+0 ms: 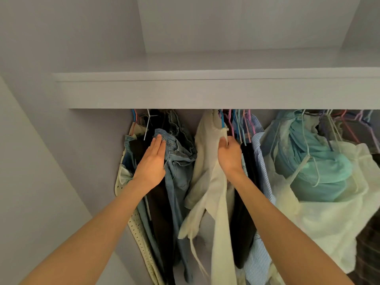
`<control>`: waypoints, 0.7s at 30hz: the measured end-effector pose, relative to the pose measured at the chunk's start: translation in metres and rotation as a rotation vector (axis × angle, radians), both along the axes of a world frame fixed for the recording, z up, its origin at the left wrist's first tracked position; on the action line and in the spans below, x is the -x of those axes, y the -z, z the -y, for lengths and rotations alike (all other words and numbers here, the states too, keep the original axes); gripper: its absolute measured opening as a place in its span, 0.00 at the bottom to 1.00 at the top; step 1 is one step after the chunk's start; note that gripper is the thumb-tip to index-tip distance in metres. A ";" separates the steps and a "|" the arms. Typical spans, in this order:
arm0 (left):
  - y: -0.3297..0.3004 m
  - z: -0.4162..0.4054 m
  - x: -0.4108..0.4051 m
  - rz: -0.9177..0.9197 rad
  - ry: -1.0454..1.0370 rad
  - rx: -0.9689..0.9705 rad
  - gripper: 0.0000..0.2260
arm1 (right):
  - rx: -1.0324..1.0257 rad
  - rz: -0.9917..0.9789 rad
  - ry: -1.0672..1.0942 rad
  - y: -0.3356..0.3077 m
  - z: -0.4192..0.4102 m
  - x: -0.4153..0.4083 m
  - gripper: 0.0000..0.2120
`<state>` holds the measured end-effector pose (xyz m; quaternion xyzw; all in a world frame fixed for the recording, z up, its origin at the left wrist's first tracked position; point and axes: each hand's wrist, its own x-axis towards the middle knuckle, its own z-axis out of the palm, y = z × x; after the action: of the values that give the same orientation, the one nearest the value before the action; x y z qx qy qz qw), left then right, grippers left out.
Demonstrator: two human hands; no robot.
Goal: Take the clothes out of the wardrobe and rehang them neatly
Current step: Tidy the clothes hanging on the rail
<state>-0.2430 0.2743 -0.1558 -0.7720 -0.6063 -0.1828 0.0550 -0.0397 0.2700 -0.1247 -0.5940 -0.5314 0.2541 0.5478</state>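
Fingers of our left hand (151, 161) lie straight against the hanging jeans (176, 153), our right hand (229, 154) pinches the cream garment (207, 161) on its hanger, and the teal bundle (314, 161) hangs crumpled, so we judge most rehanging remains.

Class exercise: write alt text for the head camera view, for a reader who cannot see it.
Two bare arms reach into a wardrobe: the left hand rests flat on hanging jeans, the right hand grips a cream garment. More clothes crowd coloured hangers under a white shelf.
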 end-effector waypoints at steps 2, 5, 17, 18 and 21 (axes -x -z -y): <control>0.001 0.000 0.000 0.015 0.008 0.002 0.33 | 0.067 0.035 0.053 0.007 -0.005 0.001 0.11; 0.003 -0.002 -0.003 0.033 0.003 0.008 0.32 | 0.143 0.035 0.083 0.022 -0.002 0.003 0.11; -0.004 -0.012 -0.053 0.040 0.025 -0.203 0.19 | 0.202 0.224 -0.040 0.010 0.019 -0.029 0.10; -0.006 -0.015 -0.059 0.036 0.056 -0.202 0.19 | 0.134 0.238 -0.009 0.005 0.021 -0.040 0.10; -0.016 -0.026 -0.085 0.227 0.126 -0.013 0.21 | -0.024 0.265 0.100 -0.009 0.019 -0.075 0.10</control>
<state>-0.1583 0.2998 -0.1399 -0.7826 -0.5576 -0.2761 -0.0204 0.0354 0.2510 -0.1159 -0.6417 -0.5718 0.1396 0.4918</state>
